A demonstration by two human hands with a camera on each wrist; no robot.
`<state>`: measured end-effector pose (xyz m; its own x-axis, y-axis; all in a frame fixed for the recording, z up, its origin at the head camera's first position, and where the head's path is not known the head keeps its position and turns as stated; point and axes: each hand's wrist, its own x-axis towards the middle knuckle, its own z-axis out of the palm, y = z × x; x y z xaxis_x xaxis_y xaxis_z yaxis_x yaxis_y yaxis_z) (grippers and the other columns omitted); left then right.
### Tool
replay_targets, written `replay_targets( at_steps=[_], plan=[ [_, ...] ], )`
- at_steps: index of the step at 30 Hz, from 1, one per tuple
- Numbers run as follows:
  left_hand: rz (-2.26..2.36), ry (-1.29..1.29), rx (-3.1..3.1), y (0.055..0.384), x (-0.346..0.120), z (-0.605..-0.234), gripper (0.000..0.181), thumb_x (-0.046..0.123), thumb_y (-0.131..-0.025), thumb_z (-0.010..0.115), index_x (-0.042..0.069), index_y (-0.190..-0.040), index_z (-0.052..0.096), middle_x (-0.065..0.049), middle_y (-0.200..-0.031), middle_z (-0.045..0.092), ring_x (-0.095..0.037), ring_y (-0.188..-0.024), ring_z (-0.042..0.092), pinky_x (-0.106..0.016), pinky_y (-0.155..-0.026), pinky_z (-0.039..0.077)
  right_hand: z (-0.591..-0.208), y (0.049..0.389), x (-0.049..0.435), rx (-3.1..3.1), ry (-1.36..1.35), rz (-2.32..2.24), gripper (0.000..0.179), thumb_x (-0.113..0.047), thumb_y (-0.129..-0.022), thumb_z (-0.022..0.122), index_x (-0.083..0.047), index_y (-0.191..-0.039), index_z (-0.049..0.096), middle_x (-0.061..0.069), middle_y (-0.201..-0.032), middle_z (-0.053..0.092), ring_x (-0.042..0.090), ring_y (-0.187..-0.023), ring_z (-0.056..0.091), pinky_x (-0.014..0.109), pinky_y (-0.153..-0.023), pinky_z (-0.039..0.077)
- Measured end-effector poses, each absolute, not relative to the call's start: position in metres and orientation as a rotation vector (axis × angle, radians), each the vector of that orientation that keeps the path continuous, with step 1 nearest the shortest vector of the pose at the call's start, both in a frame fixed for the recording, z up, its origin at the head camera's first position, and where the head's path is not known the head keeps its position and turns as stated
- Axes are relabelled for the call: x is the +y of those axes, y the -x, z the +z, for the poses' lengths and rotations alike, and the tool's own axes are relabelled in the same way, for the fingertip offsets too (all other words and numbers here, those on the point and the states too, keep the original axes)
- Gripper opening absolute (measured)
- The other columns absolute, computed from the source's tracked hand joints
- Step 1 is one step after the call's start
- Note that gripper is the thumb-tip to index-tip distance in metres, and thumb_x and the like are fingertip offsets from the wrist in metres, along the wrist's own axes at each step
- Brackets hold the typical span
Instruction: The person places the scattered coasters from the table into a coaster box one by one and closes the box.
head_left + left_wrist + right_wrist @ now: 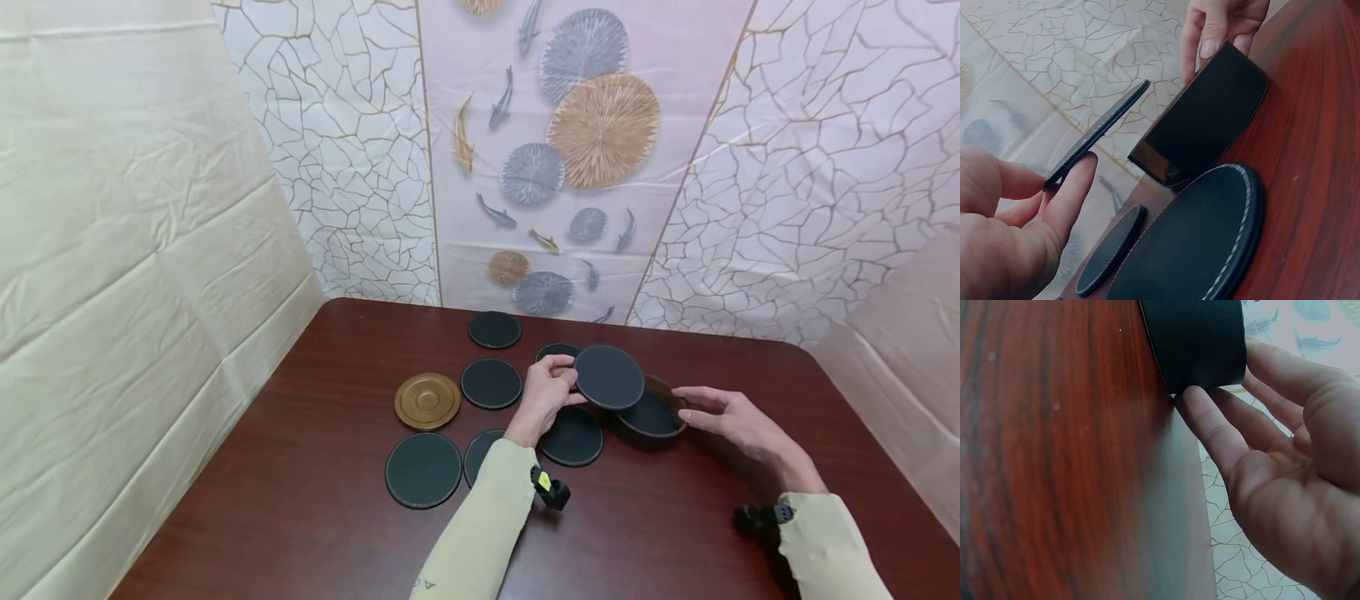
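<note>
My left hand (546, 392) pinches the edge of a round black coaster (609, 377) between thumb and fingers, holding it tilted in the air. Below and to its right is a round coaster holder (654, 433), dark outside with a brown inner wall. My right hand (742, 421) holds the holder's right side, thumb and fingers spread along its wall and rim. Seen from the left wrist, the raised coaster (1100, 134) stands apart from the holder (1204, 119). In the right wrist view, a fingertip (1196, 397) presses low on the dark wall.
Several black coasters lie flat on the dark red table (300, 517), among them a front-left one (423, 469) and one near the holder (572, 436). A brown ringed disc (427, 401) lies at the left. A patterned cloth wall (360, 167) stands behind.
</note>
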<state>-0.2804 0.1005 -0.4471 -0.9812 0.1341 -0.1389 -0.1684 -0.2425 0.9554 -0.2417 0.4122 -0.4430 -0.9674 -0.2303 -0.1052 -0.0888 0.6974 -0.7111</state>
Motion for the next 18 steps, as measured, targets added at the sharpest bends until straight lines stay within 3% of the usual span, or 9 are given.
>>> replay_targets(
  at_steps=[6, 12, 14, 18],
  plan=[
    [2.355, 0.07, 1.797, 0.279, 0.11, -0.449, 0.023, 0.003, -0.094, 0.06, 0.009, -0.116, 0.064, -0.009, -0.094, 0.062, -0.017, -0.076, 0.067, -0.04, -0.072, 0.061, -0.444, 0.241, 0.412, 2.729, 0.254, -1.106, 0.06, -0.043, -0.092, 0.066, -0.011, -0.141, 0.052, 0.022, -0.142, 0.052, 0.028, -0.123, 0.052, 0.016, -0.081, 0.05],
    [2.363, 0.1, 1.8, 0.279, 0.117, -0.451, 0.023, 0.0, -0.093, 0.061, 0.008, -0.114, 0.065, -0.008, -0.092, 0.062, -0.016, -0.074, 0.065, -0.037, -0.069, 0.061, -0.444, 0.242, 0.414, 2.711, 0.256, -1.134, 0.061, -0.042, -0.091, 0.067, -0.01, -0.141, 0.052, 0.023, -0.143, 0.051, -0.005, -0.109, 0.053, 0.015, -0.082, 0.05],
    [2.358, 0.115, 1.808, 0.278, 0.119, -0.451, 0.022, 0.0, -0.093, 0.062, 0.008, -0.113, 0.065, -0.008, -0.091, 0.062, -0.016, -0.074, 0.066, -0.036, -0.069, 0.061, -0.444, 0.242, 0.414, 2.702, 0.26, -1.144, 0.06, -0.041, -0.092, 0.067, -0.01, -0.141, 0.052, 0.023, -0.142, 0.051, -0.01, -0.107, 0.052, 0.015, -0.082, 0.05],
    [2.354, 0.13, 1.825, 0.277, 0.124, -0.452, 0.02, 0.001, -0.092, 0.063, 0.009, -0.111, 0.066, -0.008, -0.091, 0.063, -0.016, -0.074, 0.066, -0.036, -0.068, 0.061, -0.441, 0.242, 0.412, 2.71, 0.263, -1.128, 0.06, -0.042, -0.092, 0.067, -0.01, -0.141, 0.052, 0.022, -0.142, 0.052, 0.011, -0.119, 0.055, 0.015, -0.082, 0.05]
  ],
)
